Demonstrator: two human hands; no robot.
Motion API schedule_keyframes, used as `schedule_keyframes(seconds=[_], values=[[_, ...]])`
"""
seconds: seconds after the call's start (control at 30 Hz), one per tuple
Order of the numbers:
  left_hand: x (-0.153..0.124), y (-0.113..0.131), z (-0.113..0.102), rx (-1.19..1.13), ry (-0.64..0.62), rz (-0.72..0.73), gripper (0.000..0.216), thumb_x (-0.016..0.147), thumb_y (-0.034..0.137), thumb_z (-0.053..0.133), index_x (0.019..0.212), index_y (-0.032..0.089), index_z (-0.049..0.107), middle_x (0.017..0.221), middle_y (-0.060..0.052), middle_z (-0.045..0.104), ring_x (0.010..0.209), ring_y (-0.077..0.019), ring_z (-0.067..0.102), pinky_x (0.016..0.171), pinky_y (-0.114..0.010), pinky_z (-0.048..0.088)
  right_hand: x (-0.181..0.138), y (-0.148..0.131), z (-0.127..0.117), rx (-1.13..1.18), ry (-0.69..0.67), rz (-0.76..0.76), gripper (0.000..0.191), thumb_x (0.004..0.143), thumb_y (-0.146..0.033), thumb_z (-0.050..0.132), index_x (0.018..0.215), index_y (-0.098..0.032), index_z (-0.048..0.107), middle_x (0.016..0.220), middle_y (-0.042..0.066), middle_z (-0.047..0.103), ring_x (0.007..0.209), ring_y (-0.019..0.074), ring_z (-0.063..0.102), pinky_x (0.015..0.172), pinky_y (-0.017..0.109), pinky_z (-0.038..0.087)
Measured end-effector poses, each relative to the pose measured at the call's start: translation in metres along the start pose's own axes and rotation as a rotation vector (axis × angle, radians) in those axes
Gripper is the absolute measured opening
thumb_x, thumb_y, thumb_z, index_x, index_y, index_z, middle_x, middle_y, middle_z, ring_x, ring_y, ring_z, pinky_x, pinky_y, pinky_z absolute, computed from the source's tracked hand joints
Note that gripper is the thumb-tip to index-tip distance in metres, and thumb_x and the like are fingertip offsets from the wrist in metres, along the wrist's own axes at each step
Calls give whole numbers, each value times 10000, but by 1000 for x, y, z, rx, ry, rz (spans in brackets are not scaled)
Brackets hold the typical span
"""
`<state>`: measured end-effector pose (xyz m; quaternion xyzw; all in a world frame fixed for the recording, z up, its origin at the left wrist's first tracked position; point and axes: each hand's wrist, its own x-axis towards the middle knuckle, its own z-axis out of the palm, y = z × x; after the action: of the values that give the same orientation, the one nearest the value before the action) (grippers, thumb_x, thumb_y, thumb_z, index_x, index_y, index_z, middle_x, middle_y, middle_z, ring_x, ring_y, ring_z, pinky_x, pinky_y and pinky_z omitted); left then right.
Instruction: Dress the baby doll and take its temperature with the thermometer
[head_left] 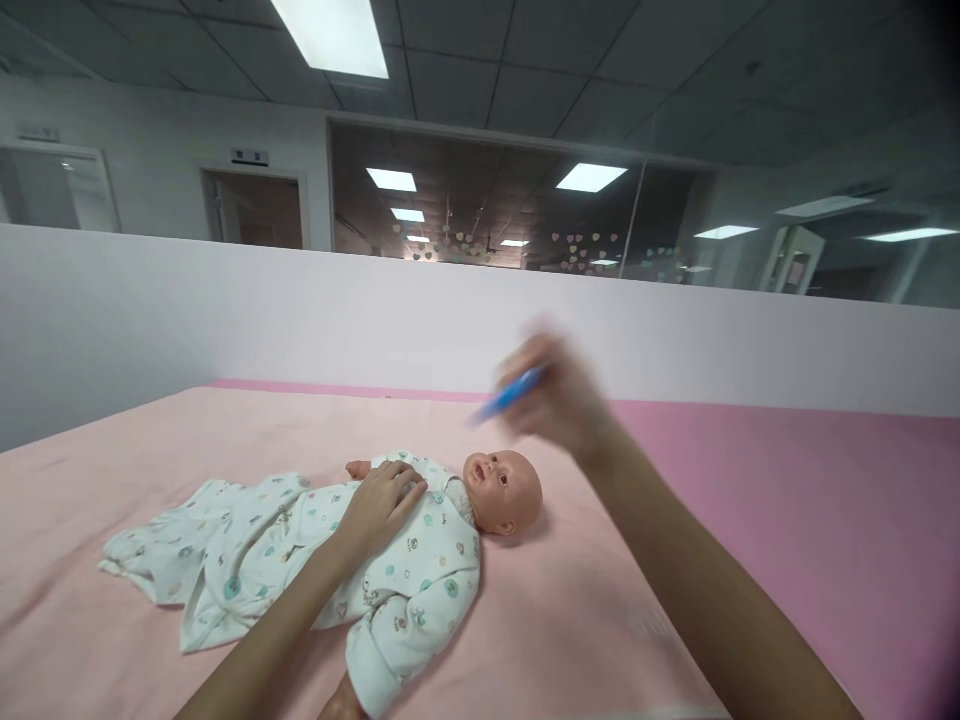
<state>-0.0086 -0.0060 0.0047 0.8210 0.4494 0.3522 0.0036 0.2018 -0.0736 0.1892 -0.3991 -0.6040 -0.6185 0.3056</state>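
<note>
A baby doll (504, 490) lies on its back with its head to the right, dressed in a white printed baby suit (409, 560). Flat on the doll's chest rests my left hand (384, 497), fingers stretched out over the cloth. Raised above and behind the doll's head, my right hand (559, 392) is smeared by motion. Its fingers are closed around a slim blue object (511, 393), which points down to the left; blur hides its exact kind. That object and the doll's face are apart.
Beneath the doll spreads a light pink sheet (592, 620) over a darker pink surface (810, 500). A low white partition (420, 320) stands behind it. Farther back are a glass window (495, 210), a doorway (259, 210) and ceiling lights (337, 35).
</note>
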Motion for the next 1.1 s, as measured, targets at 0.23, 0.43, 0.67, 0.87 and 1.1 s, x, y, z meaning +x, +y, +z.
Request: schedule_keyframes(seconds=[0.23, 0.43, 0.67, 0.87, 1.1], values=[[0, 7, -5, -17, -9, -9, 358, 869, 383, 297, 827, 209, 608, 875, -40, 589, 831, -192, 504, 765, -341, 380, -50, -19, 16, 1072, -385, 0, 436, 878, -256, 385, 509, -151, 591, 471, -10, 576, 427, 51, 505, 442, 143, 377], [3, 7, -7, 15, -50, 74, 318, 872, 331, 326, 841, 207, 617, 877, -40, 603, 837, -183, 495, 777, -323, 358, -93, 6, -2, 1303, -699, 229, 349, 873, -325, 378, 643, -172, 592, 559, 2, 563, 490, 91, 494, 465, 197, 345], [16, 15, 2, 67, -170, 165, 310, 857, 355, 351, 849, 207, 624, 817, -38, 611, 794, -184, 518, 737, -300, 353, -201, -17, -9, 1180, -932, 399, 201, 846, -336, 415, 845, -236, 590, 780, 6, 621, 667, 121, 572, 591, 201, 429], [26, 19, 5, -53, -248, -3, 245, 775, 348, 454, 740, 195, 642, 757, -40, 617, 728, -192, 546, 629, -268, 370, -236, -46, -7, 1015, -864, 483, 218, 841, -260, 376, 794, -199, 580, 770, 36, 606, 676, 140, 572, 603, 231, 448], [17, 9, -3, -394, -240, -118, 239, 709, 335, 503, 834, 197, 653, 882, -26, 651, 827, -195, 567, 708, -263, 422, -239, -57, -1, 908, -958, 413, 349, 769, -106, 344, 952, -168, 635, 948, 81, 642, 896, 184, 576, 809, 300, 436]])
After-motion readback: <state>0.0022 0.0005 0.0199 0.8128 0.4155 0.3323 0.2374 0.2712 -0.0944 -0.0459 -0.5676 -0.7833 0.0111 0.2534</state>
